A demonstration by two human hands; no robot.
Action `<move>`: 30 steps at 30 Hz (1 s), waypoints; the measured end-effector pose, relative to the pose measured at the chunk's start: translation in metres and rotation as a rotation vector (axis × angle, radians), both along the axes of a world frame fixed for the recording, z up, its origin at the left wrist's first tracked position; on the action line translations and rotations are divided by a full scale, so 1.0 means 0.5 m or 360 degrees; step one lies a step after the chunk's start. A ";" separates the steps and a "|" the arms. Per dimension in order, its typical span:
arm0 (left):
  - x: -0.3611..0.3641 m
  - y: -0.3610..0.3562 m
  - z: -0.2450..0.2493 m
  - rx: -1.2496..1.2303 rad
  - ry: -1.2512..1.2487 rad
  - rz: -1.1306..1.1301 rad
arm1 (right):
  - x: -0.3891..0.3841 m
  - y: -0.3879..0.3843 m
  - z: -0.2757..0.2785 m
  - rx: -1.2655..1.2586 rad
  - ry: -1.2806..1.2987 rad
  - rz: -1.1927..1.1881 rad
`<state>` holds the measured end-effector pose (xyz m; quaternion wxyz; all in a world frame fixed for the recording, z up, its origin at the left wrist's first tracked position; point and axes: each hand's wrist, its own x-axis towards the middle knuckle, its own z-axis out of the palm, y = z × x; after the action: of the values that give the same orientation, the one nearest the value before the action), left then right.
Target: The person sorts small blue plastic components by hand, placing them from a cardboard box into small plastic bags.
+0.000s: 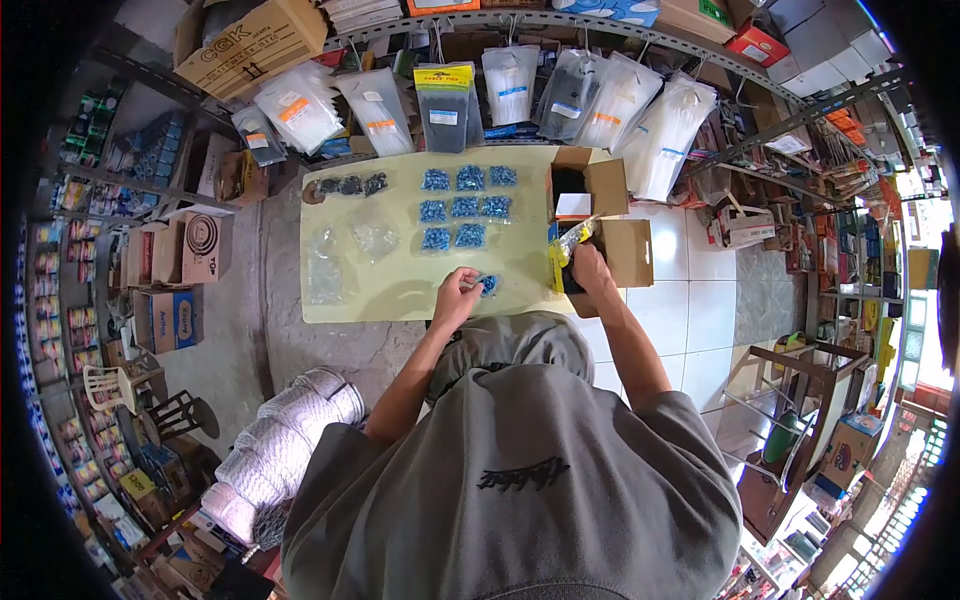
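Note:
My left hand is at the front edge of the pale yellow table, its fingers closed on a small clear bag of blue pieces. To the right, my right hand reaches down into an open cardboard box. Its fingers are hidden there, beside a yellow and clear plastic bag that sticks up from the box. Several more small bags of blue pieces lie in rows on the far middle of the table.
Clear empty-looking plastic bags and dark small packs lie on the table's left side. A second open box stands behind the first. Packs of cable ties hang from the shelf beyond. A rope spool stands at left.

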<state>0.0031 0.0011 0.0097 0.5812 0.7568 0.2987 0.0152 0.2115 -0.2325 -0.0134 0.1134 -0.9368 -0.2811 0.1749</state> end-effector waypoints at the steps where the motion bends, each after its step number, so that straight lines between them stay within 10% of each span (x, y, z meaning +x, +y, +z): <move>1: 0.000 0.000 0.003 -0.0022 0.0023 0.0005 | -0.001 0.000 0.004 0.0014 -0.0003 -0.0001; 15: -0.007 0.003 -0.005 -0.0037 0.0062 -0.0017 | -0.004 -0.011 0.045 0.0686 0.0555 -0.0684; 21: -0.010 0.003 -0.004 -0.0027 0.0019 -0.0012 | -0.043 -0.029 0.129 0.1910 0.1443 -0.1428; 30: -0.010 0.001 0.007 -0.0087 0.0082 -0.0015 | -0.080 -0.039 0.170 0.2974 0.2046 -0.1477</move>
<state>-0.0017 0.0016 0.0130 0.5938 0.7422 0.3102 -0.0152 0.1713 -0.2520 0.0714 0.9116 -0.2496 0.1690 0.2795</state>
